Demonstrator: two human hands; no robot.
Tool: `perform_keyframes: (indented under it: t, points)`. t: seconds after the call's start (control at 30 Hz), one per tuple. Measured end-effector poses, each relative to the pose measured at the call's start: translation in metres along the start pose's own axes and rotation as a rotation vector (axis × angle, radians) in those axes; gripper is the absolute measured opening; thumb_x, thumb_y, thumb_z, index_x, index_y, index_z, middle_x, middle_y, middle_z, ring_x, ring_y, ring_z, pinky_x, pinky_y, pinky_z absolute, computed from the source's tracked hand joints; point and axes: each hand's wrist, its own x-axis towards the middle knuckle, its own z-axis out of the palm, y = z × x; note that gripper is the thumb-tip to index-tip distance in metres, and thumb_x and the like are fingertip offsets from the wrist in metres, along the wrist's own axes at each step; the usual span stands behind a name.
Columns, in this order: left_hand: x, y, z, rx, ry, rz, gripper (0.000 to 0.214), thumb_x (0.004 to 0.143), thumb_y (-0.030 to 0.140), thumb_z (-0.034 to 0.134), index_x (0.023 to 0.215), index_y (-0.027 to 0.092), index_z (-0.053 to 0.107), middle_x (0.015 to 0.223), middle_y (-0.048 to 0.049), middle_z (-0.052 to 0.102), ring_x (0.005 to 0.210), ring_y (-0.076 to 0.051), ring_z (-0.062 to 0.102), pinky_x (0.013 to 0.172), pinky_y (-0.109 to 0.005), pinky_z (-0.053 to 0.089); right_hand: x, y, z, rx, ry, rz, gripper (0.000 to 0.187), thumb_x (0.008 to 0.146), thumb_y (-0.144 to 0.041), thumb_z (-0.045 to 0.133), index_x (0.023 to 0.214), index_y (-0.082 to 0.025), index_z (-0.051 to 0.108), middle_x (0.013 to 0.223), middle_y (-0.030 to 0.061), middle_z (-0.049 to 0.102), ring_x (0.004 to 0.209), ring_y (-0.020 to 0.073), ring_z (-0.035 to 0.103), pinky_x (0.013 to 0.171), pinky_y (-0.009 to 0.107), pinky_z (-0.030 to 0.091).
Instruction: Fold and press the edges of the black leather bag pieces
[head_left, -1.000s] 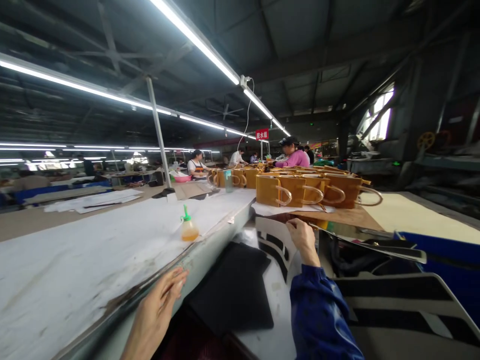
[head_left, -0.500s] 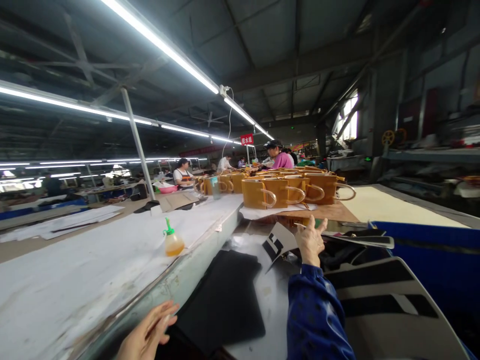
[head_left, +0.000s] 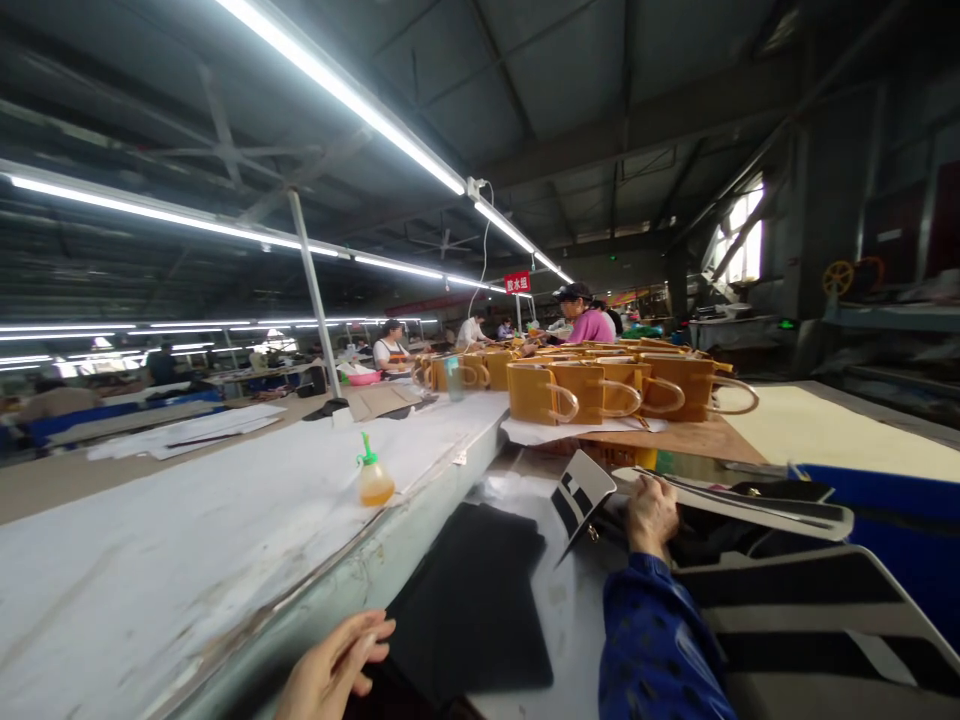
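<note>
My right hand (head_left: 651, 515) is closed on the left end of a flat grey panel (head_left: 757, 507) with dark stripes, its fingers curled over the edge. The panel lies nearly edge-on above dark pieces. Just left of that hand, a smaller pale piece (head_left: 583, 492) with black stripes stands tilted, a small gold-coloured metal fitting beside it. My left hand (head_left: 337, 665) hovers at the bottom, fingers stretched out and thumb apart, nothing visible in it. Close to its right lie thin black sheets (head_left: 476, 600). A large grey panel with black bands (head_left: 806, 610) rests below my right hand.
A long white-covered table (head_left: 225, 540) runs along the left, bearing a bottle of amber liquid with a green nozzle (head_left: 375, 487). Tan bags with looped handles (head_left: 577, 390) stand ahead. A blue bin (head_left: 885, 495) is at right. Several people work farther back.
My right hand went from spread fingers to a grip on the striped panel, whose near end has risen. The view has turned slightly left. My left hand keeps much the same pose.
</note>
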Motion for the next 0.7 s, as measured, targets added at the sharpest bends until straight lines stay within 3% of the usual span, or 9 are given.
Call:
perform_keyframes:
  t: [0.2,0.3,0.4,0.47,0.53,0.63,0.7]
  points:
    - [-0.001,-0.005,0.012,-0.060,0.077,0.039,0.073,0.069,0.080,0.065,0.102,0.015,0.073,0.103,-0.0171,0.078,0.089,-0.032,0.074,0.060,-0.033,0.055,0.012,-0.022,-0.018,0.328,0.182,-0.107,0.028,0.095,-0.036,0.063,0.114,-0.016,0.063,0.117,0.0072,0.064,0.104,0.0228,0.063,0.091,0.046,0.053]
    - [-0.004,0.003,0.013,-0.101,0.044,0.019,0.072,0.068,0.078,0.067,0.101,0.015,0.073,0.103,-0.0174,0.078,0.089,-0.031,0.074,0.062,-0.033,0.054,0.005,-0.058,-0.037,0.558,0.240,-0.177,0.025,0.095,-0.037,0.063,0.106,-0.015,0.065,0.111,0.0059,0.066,0.102,0.0218,0.064,0.090,0.045,0.052]
    - [-0.009,0.015,0.012,-0.212,-0.016,-0.007,0.065,0.070,0.071,0.072,0.102,0.014,0.074,0.105,-0.0184,0.077,0.095,-0.032,0.072,0.069,-0.034,0.055,-0.026,-0.104,-0.061,0.866,0.163,-0.283,0.024,0.095,-0.039,0.063,0.096,-0.015,0.064,0.097,0.0031,0.066,0.088,0.0176,0.065,0.081,0.038,0.054]
    - [-0.013,0.022,0.011,-0.334,-0.035,-0.025,0.062,0.074,0.066,0.073,0.106,0.014,0.072,0.112,-0.0191,0.075,0.103,-0.033,0.070,0.077,-0.037,0.056,-0.057,-0.131,-0.081,1.083,0.024,-0.370,0.023,0.093,-0.038,0.065,0.087,-0.015,0.062,0.089,0.0006,0.065,0.081,0.0156,0.063,0.076,0.035,0.053]
    - [-0.016,0.030,0.009,-0.467,-0.043,-0.041,0.064,0.075,0.067,0.071,0.114,0.017,0.069,0.124,-0.0185,0.070,0.113,-0.035,0.066,0.084,-0.042,0.056,-0.087,-0.150,-0.100,1.272,-0.214,-0.458,0.026,0.086,-0.035,0.073,0.075,-0.016,0.058,0.080,-0.0019,0.062,0.076,0.0139,0.061,0.072,0.031,0.051]
    - [-0.021,0.042,0.002,-0.649,-0.105,-0.062,0.081,0.070,0.083,0.060,0.120,0.020,0.065,0.135,-0.0176,0.064,0.123,-0.040,0.060,0.091,-0.052,0.054,-0.123,-0.166,-0.116,1.431,-0.746,-0.536,0.037,0.084,-0.038,0.074,0.064,-0.018,0.049,0.060,-0.0068,0.050,0.055,0.0087,0.047,0.052,0.021,0.039]
    - [-0.024,0.046,-0.007,-0.786,-0.164,-0.053,0.087,0.074,0.089,0.045,0.123,0.019,0.065,0.134,-0.0164,0.065,0.126,-0.040,0.058,0.096,-0.055,0.052,-0.142,-0.172,-0.110,1.451,-1.115,-0.573,0.042,0.088,-0.039,0.070,0.061,-0.018,0.045,0.053,-0.0086,0.044,0.047,0.0069,0.038,0.045,0.019,0.031]
